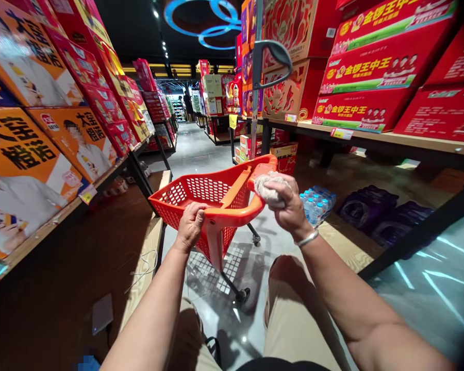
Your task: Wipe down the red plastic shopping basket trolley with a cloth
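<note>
While the person is sitting low in the shop aisle, the head camera is looking down over both bare forearms at an orange basket (pixel 212 198) on wheels, which is standing tilted on the glossy grey floor (pixel 429 293) right in front of the knees. The left hand (pixel 191 225) is gripping the near rim of the basket, its fingers (pixel 193 210) curled together over the plastic edge and clamped on it. The right hand (pixel 290 203) is holding a bunched grey cloth (pixel 269 188), fingers closed tight around it, and is pressing the cloth against the basket's rim at its near right corner, just below the flat orange handle base. A silver bracelet (pixel 308 238) is sitting on the right wrist. The basket's grey pull handle (pixel 272 59) is rising upright behind the cloth.

Further round in the same view, a low wooden shelf on the left is carrying orange boxes (pixel 27 154) printed with black characters, and red cartons (pixel 371 77) are stacking up on the wooden shelf (pixel 417 140) to the right. Under that right shelf, a pack of water bottles (pixel 317 203) with blue caps is lying just beside the right hand, with dark wrapped packs (pixel 382 216) further along. A blue ring light (pixel 204 20) is glowing on the dark ceiling.
</note>
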Motion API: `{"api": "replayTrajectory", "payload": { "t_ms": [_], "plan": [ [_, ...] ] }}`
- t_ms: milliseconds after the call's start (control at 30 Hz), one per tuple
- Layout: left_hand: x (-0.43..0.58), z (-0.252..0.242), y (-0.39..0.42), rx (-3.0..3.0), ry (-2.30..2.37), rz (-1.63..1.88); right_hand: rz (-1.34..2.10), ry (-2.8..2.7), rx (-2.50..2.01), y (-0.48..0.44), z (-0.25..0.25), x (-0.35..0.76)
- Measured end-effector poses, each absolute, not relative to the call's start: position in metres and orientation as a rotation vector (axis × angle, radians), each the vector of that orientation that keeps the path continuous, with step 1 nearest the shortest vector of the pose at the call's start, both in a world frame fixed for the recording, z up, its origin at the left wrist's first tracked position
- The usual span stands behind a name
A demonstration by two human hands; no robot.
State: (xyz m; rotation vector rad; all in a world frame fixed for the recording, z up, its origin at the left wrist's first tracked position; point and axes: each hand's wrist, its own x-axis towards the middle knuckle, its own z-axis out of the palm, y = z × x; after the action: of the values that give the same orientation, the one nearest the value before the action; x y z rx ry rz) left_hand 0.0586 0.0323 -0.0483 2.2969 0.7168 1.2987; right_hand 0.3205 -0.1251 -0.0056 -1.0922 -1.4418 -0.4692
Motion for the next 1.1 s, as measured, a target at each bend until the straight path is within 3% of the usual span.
{"api": "replayTrajectory", "payload": {
  "t_ms": [267,567,933,1100],
  "plan": [
    [0.057,-0.039,-0.003,2.289,0.586,1.511,-0.339,-1.224,-1.139,-0.122,0.001,0.292],
    [0.033,-0.039,-0.007,2.322,0.49,1.506,-0.275,-2.066,-0.885,-0.149,0.04,0.278],
    [0.027,-0.037,-0.009,2.269,0.587,1.423,-0.303,-1.812,-1.793,-0.074,0.079,0.358],
    [0.031,-0.039,-0.011,2.267,0.558,1.467,0.085,-2.084,-1.727,-0.039,0.11,0.342]
  ]
}}
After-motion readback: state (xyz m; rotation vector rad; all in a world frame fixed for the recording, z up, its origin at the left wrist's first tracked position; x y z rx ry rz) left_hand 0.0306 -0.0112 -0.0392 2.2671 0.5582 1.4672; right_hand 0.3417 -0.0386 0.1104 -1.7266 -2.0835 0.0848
